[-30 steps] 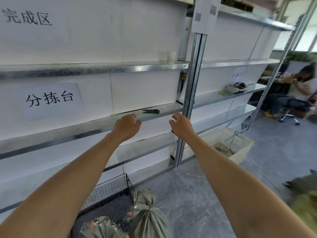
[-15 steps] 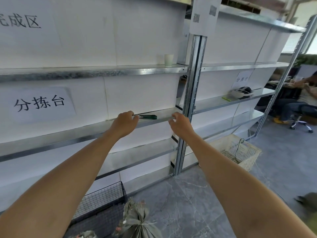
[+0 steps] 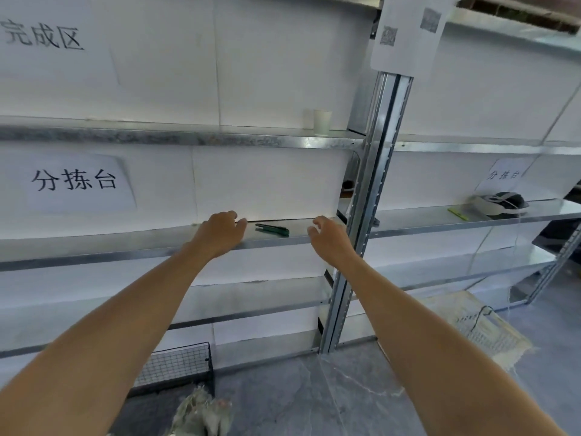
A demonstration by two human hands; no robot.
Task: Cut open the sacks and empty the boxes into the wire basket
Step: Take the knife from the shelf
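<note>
A white paper cup [image 3: 322,121] stands on the galvanised steel shelf [image 3: 176,138] above and between the left hand [image 3: 220,231] and the right hand [image 3: 330,237]. A perforated steel upright [image 3: 367,199] rises just right of the right hand, with a white paper sheet bearing two QR codes [image 3: 408,29] at its top. Left of the left hand a white paper sign [image 3: 75,180] reads 分拣台. Well to the right of the right hand, at about its height, lies a white-and-dark rounded headset-like object [image 3: 500,203], with a thin yellow-green strip [image 3: 457,214] beside it.

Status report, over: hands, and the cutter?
Left hand and right hand empty, either side of cutter. Cutter untouched on shelf. Sack by wire basket. Nothing in the way.
</note>
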